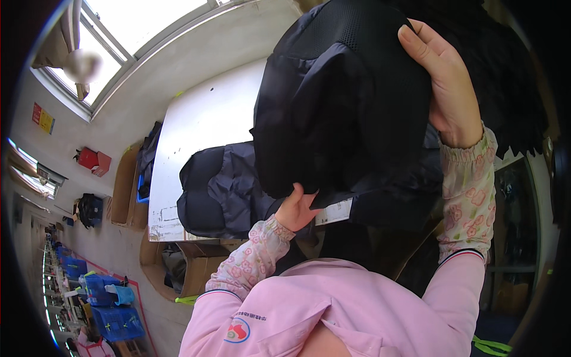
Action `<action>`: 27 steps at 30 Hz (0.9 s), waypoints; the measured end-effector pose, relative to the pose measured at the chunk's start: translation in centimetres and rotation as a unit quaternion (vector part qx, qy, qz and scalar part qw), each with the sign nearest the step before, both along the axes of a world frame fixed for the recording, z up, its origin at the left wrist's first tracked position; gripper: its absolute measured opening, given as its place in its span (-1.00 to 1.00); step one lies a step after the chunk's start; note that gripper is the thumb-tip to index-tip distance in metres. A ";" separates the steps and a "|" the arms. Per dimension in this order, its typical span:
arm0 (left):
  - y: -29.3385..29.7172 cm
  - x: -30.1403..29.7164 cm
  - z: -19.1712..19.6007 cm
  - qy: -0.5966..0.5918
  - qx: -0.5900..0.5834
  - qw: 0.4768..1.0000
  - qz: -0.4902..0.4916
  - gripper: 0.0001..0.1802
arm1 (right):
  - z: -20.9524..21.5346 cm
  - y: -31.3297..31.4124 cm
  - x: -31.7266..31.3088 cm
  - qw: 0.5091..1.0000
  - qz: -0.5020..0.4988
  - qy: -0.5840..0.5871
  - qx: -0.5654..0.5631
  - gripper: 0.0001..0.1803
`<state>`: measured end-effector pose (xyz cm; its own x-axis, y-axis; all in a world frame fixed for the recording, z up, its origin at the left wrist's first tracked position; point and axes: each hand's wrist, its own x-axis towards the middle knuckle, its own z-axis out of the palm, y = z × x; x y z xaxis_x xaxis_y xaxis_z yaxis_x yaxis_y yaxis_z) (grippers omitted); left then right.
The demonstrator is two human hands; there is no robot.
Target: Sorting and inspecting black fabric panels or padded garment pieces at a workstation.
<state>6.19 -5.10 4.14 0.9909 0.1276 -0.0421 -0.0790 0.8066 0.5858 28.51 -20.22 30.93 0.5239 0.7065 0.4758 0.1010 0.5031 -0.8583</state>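
Note:
Raised in front of me is a large black fabric piece (339, 113), partly of mesh, with loose, creased cloth on its face. My right hand (443, 80) grips its upper right edge, thumb on the near side and the other fingers partly hidden behind. At the lower edge my left hand (295, 208) pinches the same piece; some of its fingertips are hidden by the cloth. Beneath, on the white table (196, 122), lies another dark fabric piece (217, 190) with a rounded, padded-looking end and wrinkled cloth.
Dark cloth (493, 71) is heaped at the far right. A cardboard box (205, 265) with dark material stands below the table's left end, and another carton (126, 184) is beyond it. Blue crates (116, 321) stand farther left on the floor. Windows (140, 27) are at upper left.

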 end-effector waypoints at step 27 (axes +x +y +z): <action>19.5 -6.2 8.5 0.181 0.532 0.798 0.217 -0.68 | -10.8 -4.7 8.7 0.986 -0.123 -0.009 -0.108 -0.87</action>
